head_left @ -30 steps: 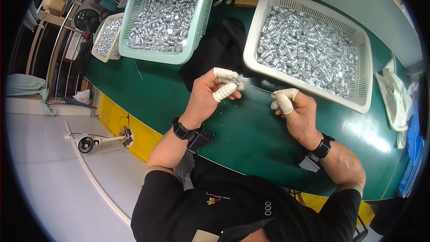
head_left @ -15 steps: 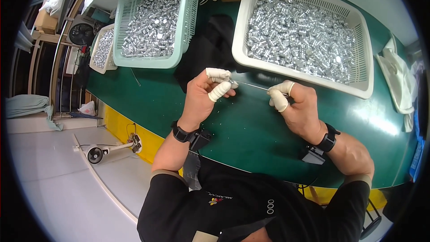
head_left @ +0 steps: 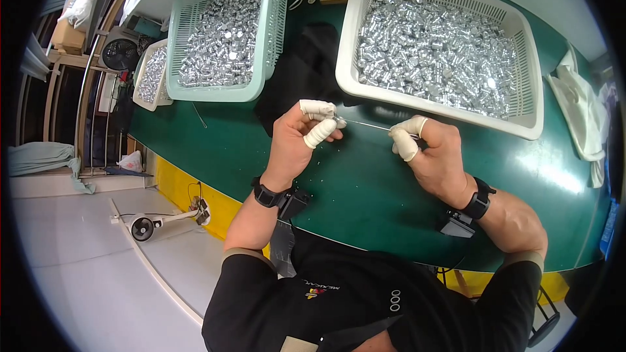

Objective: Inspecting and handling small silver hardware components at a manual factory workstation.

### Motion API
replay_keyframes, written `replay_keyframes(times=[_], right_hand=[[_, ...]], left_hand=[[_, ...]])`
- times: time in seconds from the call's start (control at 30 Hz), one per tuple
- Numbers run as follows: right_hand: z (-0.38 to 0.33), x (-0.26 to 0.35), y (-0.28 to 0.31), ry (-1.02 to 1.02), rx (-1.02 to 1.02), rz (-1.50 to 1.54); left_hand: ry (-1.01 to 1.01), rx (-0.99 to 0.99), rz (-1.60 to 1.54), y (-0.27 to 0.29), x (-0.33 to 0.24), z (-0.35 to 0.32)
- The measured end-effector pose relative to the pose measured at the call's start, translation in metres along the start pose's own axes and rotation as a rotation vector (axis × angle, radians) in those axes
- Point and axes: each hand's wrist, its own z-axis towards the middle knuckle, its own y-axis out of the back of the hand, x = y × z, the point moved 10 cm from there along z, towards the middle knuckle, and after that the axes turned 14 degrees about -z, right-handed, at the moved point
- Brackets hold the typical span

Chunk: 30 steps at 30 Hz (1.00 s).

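Above the green table [head_left: 365,202], my left hand [head_left: 297,133] pinches a small shiny metal part [head_left: 339,120] between thumb and index finger, both in white finger cots. My right hand [head_left: 433,150], also with cots on thumb and index finger, grips a thin metal rod [head_left: 368,124]. The rod's far end reaches the metal part, though the fingertips hide how they meet. Just beyond my hands stands a white plastic basket [head_left: 440,105] full of small silvery cylindrical parts [head_left: 437,45]. A pale green basket [head_left: 215,93] of similar parts is at the far left.
A smaller white basket [head_left: 143,101] of parts sits beside the green one. Black cloth [head_left: 293,78] lies between the big baskets. A thin wire tool [head_left: 199,114] rests at the left, white cloth [head_left: 574,111] at the right edge. Tiny light specks dot the table.
My hands keep the same hold on the part and the rod. The view has shifted very slightly; nothing else has visibly moved.
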Motion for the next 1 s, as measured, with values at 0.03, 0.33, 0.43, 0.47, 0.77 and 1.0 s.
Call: replay_keyframes(times=[0.03,0.33,0.43,0.47,0.77,1.0], right_hand=[[0.0,0.0,0.0,-0.003,0.002,0.007],[0.0,-0.001,-0.001,0.001,0.019,-0.022],[0.0,-0.004,-0.004,-0.045,0.055,0.014],[0.0,-0.008,-0.007,-0.092,0.089,0.06],[-0.006,0.039,0.006,0.42,-0.064,-0.298],[-0.003,-0.019,-0.016,-0.249,0.146,0.252]], left_hand=[[-0.003,-0.001,0.002,0.0,0.0,0.001],[-0.06,-0.003,0.055,-0.001,-0.002,-0.001],[-0.099,0.009,0.079,0.0,-0.003,0.0],[-0.108,0.022,0.092,-0.001,-0.004,0.0],[-0.049,0.047,0.124,-0.004,-0.001,0.0],[-0.073,0.046,0.12,-0.006,-0.002,-0.001]])
